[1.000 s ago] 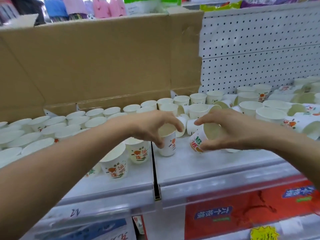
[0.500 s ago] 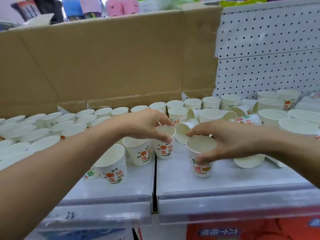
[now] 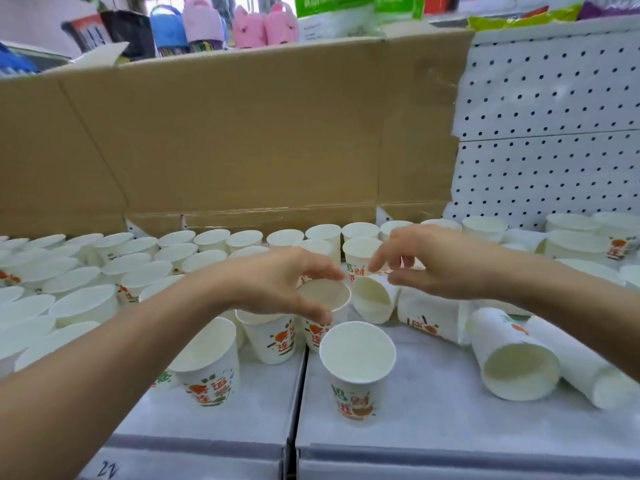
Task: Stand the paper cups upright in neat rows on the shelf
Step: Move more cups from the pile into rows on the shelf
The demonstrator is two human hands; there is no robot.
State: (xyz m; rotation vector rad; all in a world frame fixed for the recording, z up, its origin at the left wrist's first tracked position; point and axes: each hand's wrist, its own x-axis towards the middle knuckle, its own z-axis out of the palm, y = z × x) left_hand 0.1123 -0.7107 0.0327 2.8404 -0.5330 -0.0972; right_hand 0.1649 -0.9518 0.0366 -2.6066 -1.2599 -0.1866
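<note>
Head view: on the left and far part of the shelf [image 3: 433, 420], paper cups [image 3: 145, 271] stand upright in rows, and near the middle the left hand [image 3: 277, 282] pinches the rim of an upright cup [image 3: 323, 296] between thumb and fingers. Just near of it another cup [image 3: 357, 362] stands alone, and the right hand [image 3: 446, 268] hovers with fingers loosely spread over a tipped cup [image 3: 374, 301]; whether it touches cannot be told. Further right, stacked cups [image 3: 516, 362] lie on their sides.

Light: bright, even, from overhead. Shadows: soft, faint under cups [image 3: 356, 368]. Glare: mild on white shelf [image 3: 433, 393]. Distortion: wide-angle bowing at edges. Blur: slight overall; bkgd goods [image 3: 263, 26] softest.
</note>
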